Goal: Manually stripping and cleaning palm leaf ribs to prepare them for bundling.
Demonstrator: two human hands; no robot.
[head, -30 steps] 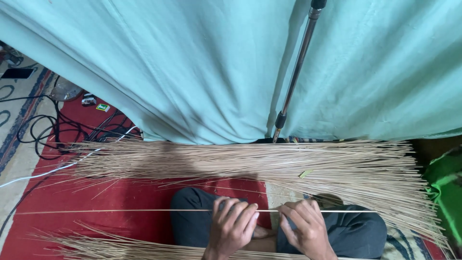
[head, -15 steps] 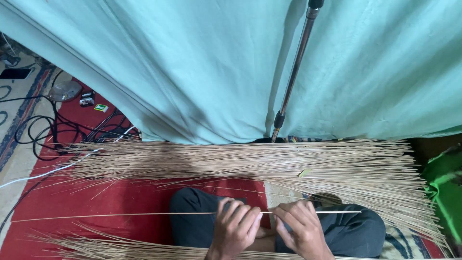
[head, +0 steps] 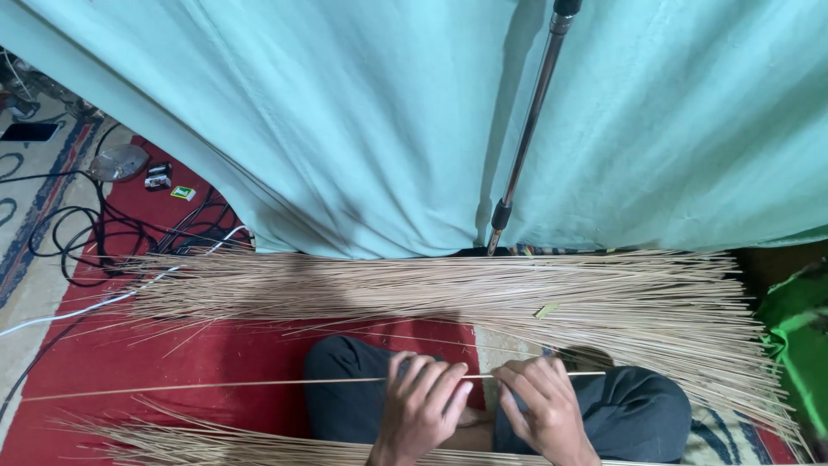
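thin pale single stick (head: 259,384): long axis horizontal, runs left over red mat (head: 129,362), lying across lap | left hand (head: 423,414): fingers curled, pinching stick | right hand (head: 539,410): fingers closed on stick's right end | pale stick bundle (head: 517,298) parallel, beyond the knees

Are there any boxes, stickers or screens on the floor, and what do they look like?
Small card or label: on the red rug at the left, near the black cables; a small rectangle, green and white with yellow edge.
Two small packs: just left of the card; small blocks, dark and silvery.
Flat dark slab, perhaps a screen: far left on the patterned rug; black rectangle, nothing showing.
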